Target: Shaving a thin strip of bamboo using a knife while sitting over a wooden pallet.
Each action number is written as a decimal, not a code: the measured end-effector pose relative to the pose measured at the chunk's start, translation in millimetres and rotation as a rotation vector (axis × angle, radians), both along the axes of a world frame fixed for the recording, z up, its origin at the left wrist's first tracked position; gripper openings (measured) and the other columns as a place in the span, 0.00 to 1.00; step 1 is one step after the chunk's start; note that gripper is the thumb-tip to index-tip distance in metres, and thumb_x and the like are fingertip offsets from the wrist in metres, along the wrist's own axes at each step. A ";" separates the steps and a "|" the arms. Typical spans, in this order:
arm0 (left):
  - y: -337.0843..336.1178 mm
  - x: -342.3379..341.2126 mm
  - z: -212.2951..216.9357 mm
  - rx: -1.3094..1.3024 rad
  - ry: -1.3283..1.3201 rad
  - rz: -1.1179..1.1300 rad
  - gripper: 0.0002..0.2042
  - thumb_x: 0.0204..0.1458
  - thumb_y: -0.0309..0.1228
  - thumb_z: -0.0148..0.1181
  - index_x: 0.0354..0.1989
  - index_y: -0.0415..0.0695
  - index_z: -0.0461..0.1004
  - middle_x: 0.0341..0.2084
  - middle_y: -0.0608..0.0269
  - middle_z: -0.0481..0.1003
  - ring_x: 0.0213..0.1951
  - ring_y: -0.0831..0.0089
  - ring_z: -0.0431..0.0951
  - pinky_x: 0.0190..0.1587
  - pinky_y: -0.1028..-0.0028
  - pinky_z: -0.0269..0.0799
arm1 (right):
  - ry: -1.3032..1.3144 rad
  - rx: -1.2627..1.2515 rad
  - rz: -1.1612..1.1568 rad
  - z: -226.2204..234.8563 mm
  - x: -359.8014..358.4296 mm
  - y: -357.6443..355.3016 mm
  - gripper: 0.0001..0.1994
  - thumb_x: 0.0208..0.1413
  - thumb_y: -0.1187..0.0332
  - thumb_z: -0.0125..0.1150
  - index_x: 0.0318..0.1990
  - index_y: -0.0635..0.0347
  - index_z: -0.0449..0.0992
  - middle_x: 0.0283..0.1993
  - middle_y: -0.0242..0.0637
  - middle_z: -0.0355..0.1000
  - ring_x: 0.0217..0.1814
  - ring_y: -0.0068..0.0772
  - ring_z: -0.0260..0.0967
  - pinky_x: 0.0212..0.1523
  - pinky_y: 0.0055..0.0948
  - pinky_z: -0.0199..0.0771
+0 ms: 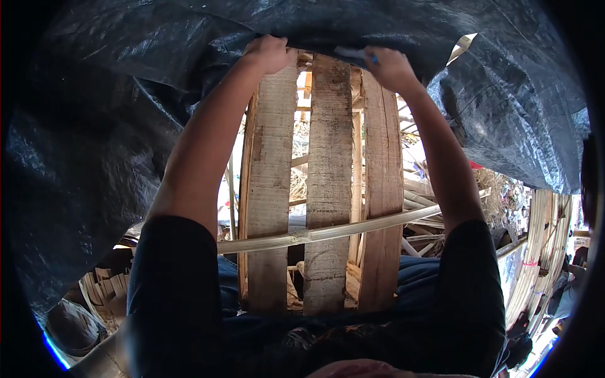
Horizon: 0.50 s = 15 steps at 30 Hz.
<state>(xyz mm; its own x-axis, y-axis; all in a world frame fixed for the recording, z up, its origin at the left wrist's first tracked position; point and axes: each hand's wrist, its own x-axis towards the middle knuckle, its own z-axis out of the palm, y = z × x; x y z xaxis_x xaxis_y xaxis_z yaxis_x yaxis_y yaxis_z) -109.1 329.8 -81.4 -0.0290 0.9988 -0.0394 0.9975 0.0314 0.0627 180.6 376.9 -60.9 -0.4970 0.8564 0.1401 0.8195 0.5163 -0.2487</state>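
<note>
Both my arms stretch forward over a slatted wooden frame (271, 151). My left hand (270, 54) is closed at the far end of the left plank, gripping the edge of a black plastic sheet (170, 44). At the far end of the right plank, my right hand (392, 67) is closed round a knife (350, 53). Its greyish blade points left along the sheet's edge, and a bit of blue shows between my fingers. A pale split bamboo strip (328, 233) lies crosswise over the planks, near my body, touched by neither hand.
The sheet hangs ahead and down both sides, with a torn hole (462, 49) at the right. Long bundled bamboo strips (535, 252) stand at the far right. Cut wood pieces (104, 290) lie at the lower left. Sticks and straw (422, 189) show beyond the frame.
</note>
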 end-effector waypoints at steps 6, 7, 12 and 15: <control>3.5 28.5 3.5 -0.076 -0.015 0.069 0.29 0.58 0.48 0.40 0.60 0.37 0.62 0.50 0.41 0.73 0.53 0.48 0.74 0.57 0.55 0.67 | -0.155 -0.004 0.028 -35.2 -0.7 39.7 0.22 0.60 0.52 0.53 0.60 0.45 0.71 0.57 0.37 0.72 0.61 0.42 0.67 0.62 0.44 0.61; 5.9 29.4 4.9 -0.075 -0.014 0.069 0.29 0.58 0.48 0.40 0.60 0.37 0.62 0.50 0.41 0.73 0.53 0.48 0.74 0.57 0.55 0.67 | -0.187 -0.011 -0.006 -36.5 -4.2 44.1 0.22 0.60 0.50 0.52 0.59 0.44 0.71 0.57 0.38 0.73 0.61 0.43 0.67 0.62 0.44 0.61; 9.1 24.9 10.9 -0.052 -0.051 0.056 0.30 0.57 0.50 0.42 0.59 0.36 0.62 0.53 0.41 0.71 0.55 0.48 0.71 0.58 0.55 0.66 | -0.149 -0.091 -0.096 -23.0 -12.3 70.2 0.26 0.60 0.40 0.46 0.53 0.46 0.76 0.53 0.40 0.75 0.58 0.45 0.70 0.58 0.42 0.68; -8.3 0.8 -17.8 0.019 0.021 0.041 0.33 0.56 0.55 0.44 0.62 0.40 0.62 0.60 0.49 0.66 0.63 0.55 0.64 0.63 0.60 0.61 | -0.180 -0.126 -0.021 -26.0 -28.5 67.1 0.26 0.60 0.39 0.47 0.51 0.48 0.77 0.51 0.41 0.76 0.57 0.46 0.71 0.58 0.43 0.68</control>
<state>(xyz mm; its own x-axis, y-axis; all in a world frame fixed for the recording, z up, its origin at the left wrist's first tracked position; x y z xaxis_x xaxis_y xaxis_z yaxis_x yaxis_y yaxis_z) -108.3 321.4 -99.2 -0.0707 0.9973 -0.0197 0.9965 0.0715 0.0424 152.2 444.0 -86.8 -0.4865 0.8717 -0.0585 0.8666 0.4729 -0.1591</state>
